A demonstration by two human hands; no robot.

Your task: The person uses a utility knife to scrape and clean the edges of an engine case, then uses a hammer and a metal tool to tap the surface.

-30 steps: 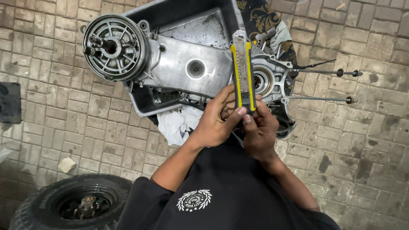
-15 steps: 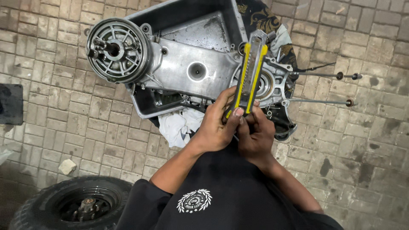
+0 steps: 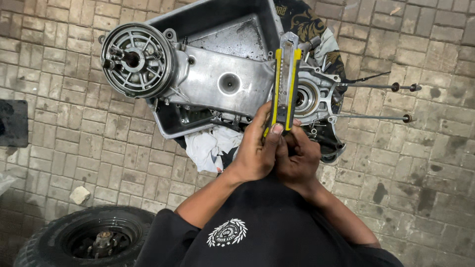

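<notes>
Left hand: the left hand (image 3: 255,151) is curled around the lower end of a yellow and black utility knife (image 3: 284,84), thumb pressed on the handle's face, fingers wrapped shut behind it.

Right hand: the right hand (image 3: 297,158) sits just beside the left, touching it, its fingers folded in against the butt of the knife (how firmly they pinch it I cannot tell, since the left thumb covers the spot).

Knife: held almost upright in the head view, its metal tip pointing away from the person, in front of the right part of the engine casing (image 3: 222,84). Whether the tip touches the casing cannot be made out.

Engine casing: a grey aluminium case lying across a dark metal tray (image 3: 213,20), with a round finned pulley (image 3: 138,59) at its left end and a round bearing opening (image 3: 309,96) at its right end, partly hidden by the knife.

Studs: two long thin studs (image 3: 376,101) stick out to the right of the casing, over the paving.

Cloths: a white rag (image 3: 213,146) lies under the tray's near edge, just left of the hands; a dark patterned cloth (image 3: 304,22) shows behind the casing.

Ground: brick paving (image 3: 64,128), with a small tyre on its wheel (image 3: 84,237) at lower left, well apart from the hands, and a pale stone (image 3: 79,195) near it.

Clothing: a black shirt with a white emblem (image 3: 226,232).
</notes>
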